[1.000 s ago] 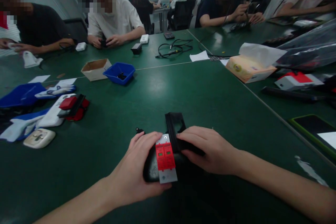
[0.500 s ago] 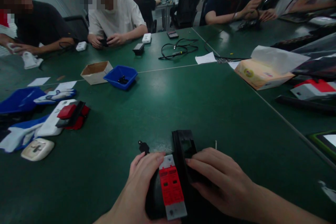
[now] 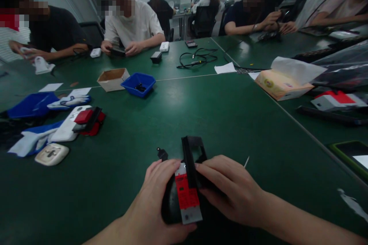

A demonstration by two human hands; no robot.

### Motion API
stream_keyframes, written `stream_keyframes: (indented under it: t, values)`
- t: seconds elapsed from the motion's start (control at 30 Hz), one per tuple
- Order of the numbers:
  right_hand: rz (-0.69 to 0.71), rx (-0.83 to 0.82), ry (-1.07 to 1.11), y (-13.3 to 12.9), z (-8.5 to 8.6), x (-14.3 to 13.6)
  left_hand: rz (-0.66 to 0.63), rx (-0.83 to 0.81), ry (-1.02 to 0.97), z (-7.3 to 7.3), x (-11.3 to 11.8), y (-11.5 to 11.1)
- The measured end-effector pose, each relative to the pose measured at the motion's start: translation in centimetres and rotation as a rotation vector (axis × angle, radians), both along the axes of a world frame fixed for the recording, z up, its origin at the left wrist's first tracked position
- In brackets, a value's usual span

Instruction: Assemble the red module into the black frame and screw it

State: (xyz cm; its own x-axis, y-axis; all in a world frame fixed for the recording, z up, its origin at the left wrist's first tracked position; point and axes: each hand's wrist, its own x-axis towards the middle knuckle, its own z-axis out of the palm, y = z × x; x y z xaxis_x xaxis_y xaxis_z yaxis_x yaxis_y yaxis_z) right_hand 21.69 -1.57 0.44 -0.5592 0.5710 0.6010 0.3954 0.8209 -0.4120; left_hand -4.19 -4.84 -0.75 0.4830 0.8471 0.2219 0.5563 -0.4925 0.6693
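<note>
In my left hand (image 3: 156, 191) is a black rounded device (image 3: 170, 203) whose side carries a red and light-grey plate (image 3: 187, 196). The fingers wrap over its top end and the thumb lies along the lower end. My right hand (image 3: 230, 187) grips a black rectangular cover (image 3: 188, 157) with a window-like opening. The cover's left edge overlaps the upper right of the red plate; whether they touch, I cannot tell. Just beyond my left fingers lies a small black piece with a ring-like tip (image 3: 162, 154). A thin pale stick (image 3: 246, 161) shows behind my right hand.
At left lie gloves (image 3: 40, 138), a white box (image 3: 64, 128), red-and-black parts (image 3: 91, 121) and a cream case (image 3: 51, 154). A blue tray (image 3: 149, 82) and cardboard box (image 3: 115, 83) stand ahead. Right are a tissue pack (image 3: 281, 84) and a green-edged phone (image 3: 342, 157). Several people sit around.
My right hand has brought the black cover left, from beside the red plate to partly over it. My left hand keeps its hold on the device. The camera view has shifted slightly.
</note>
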Motion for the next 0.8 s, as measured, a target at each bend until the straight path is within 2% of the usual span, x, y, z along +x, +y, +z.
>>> stream_keyframes:
  t: [0.2,0.37,0.53,0.73,0.8]
  values:
    - [-0.004,0.037,-0.024,0.2,-0.4,0.7,0.002,-0.019,0.034,0.3,0.2,0.5]
    - [-0.041,-0.007,-0.041,1.0,-0.7,1.7,-0.044,-0.066,0.056,0.9,0.1,1.2]
    - [-0.050,0.027,-0.043,1.3,-0.4,2.3,-0.080,-0.068,0.064,1.3,0.3,2.0]
    - [-0.044,0.099,-0.038,0.8,0.0,3.2,-0.050,-0.086,0.082,1.4,1.1,2.9]
    - [-0.042,0.060,0.010,0.7,0.0,3.3,-0.046,-0.090,0.080,1.3,1.0,2.9]
